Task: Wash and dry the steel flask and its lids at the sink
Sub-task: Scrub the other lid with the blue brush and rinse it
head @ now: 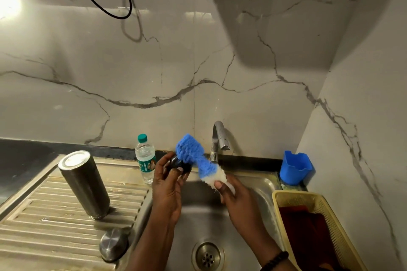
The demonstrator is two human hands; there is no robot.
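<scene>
Blue brush (pixel 195 157) gripped by right hand (pixel 233 200) scrubs lid (pixel 179 164) pinched in left hand (pixel 168 187).

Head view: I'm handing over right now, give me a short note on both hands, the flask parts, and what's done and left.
Left hand: grips a small dark lid over the sink.
Right hand: grips the blue-and-white brush, bristles against that lid.
Steel flask: upside down on the drainboard; steel lid in front of it.
Red cloth lies in the yellow basket.
Left: finish scrubbing, rinse, dry. No water visible from the tap.
</scene>
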